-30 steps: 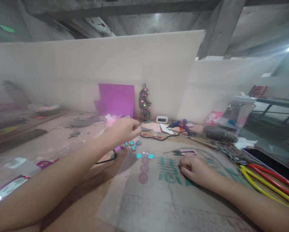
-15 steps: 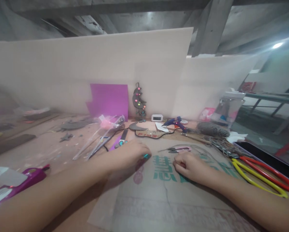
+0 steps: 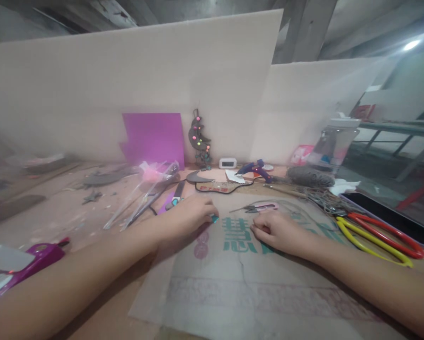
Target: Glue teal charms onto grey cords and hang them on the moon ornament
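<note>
My left hand (image 3: 194,213) rests over a translucent printed plastic sheet (image 3: 201,293), fingers bent down and together. At its fingertips shows a small shiny teal piece (image 3: 215,219), too small to name. My right hand (image 3: 274,229) lies on the same sheet, beside its green printed characters, with the fingers curled closed; whatever they pinch, if anything, is hidden. Just beyond the right hand lie thread snips (image 3: 263,207) with a pink handle. Between the two hands there is a gap showing the green print.
A blue glue gun (image 3: 252,169), a white digital clock (image 3: 228,163) and a decorated moon ornament (image 3: 198,139) are at the back. Right are red-and-yellow-handled scissors (image 3: 378,241), a phone (image 3: 392,218), grey yarn (image 3: 309,176) and a jar (image 3: 334,144). Left lies a purple tool (image 3: 38,262).
The whole view has shifted, so the table things appear higher. My left fingers look slightly more raised and less curled over the teal piece. My right hand stays closed in place.
</note>
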Action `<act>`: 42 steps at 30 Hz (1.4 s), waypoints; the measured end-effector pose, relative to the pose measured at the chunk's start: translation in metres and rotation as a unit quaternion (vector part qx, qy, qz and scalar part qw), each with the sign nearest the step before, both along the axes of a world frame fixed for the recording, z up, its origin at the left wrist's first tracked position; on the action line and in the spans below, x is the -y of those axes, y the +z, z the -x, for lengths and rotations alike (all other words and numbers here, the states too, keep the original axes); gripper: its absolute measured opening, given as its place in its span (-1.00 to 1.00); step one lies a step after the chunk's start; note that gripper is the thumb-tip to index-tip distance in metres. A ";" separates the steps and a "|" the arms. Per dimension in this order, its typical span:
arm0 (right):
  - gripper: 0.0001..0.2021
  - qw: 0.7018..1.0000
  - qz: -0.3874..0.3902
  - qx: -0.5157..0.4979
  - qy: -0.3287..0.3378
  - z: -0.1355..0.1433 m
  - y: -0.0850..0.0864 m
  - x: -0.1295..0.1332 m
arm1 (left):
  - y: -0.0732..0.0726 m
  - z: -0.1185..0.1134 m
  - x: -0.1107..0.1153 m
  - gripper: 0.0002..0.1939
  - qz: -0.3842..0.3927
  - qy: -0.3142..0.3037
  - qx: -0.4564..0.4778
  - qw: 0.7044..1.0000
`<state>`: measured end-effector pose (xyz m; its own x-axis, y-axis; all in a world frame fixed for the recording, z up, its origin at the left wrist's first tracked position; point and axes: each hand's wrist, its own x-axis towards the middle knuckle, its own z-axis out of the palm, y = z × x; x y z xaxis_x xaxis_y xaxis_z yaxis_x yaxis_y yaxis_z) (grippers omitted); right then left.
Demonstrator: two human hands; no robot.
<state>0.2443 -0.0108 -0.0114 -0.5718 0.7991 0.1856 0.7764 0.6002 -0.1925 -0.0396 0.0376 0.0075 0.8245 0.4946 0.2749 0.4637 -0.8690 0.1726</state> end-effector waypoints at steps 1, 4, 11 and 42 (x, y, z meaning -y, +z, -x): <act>-0.74 1.000 -0.001 0.000 -0.001 0.000 0.000 0.000 | 0.000 0.000 0.000 -0.82 0.001 -0.002 -0.005 1.000; -0.73 1.000 0.001 -0.002 -0.004 0.000 0.000 0.000 | 0.001 0.001 0.000 -0.82 0.004 0.000 -0.016 1.000; -0.72 1.000 -0.005 -0.006 0.011 0.001 0.003 0.001 | 0.008 0.001 0.002 -0.79 0.010 -0.004 -0.022 1.000; -0.70 1.000 0.001 -0.010 0.021 0.000 0.004 -0.001 | 0.012 -0.006 0.014 -0.93 -0.005 0.173 0.113 0.978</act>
<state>0.2445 -0.0102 -0.0074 -0.6012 0.7748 0.1956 0.7465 0.6319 -0.2086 -0.0333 0.0233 0.0199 0.5256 0.7296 0.4375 0.6811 -0.6691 0.2975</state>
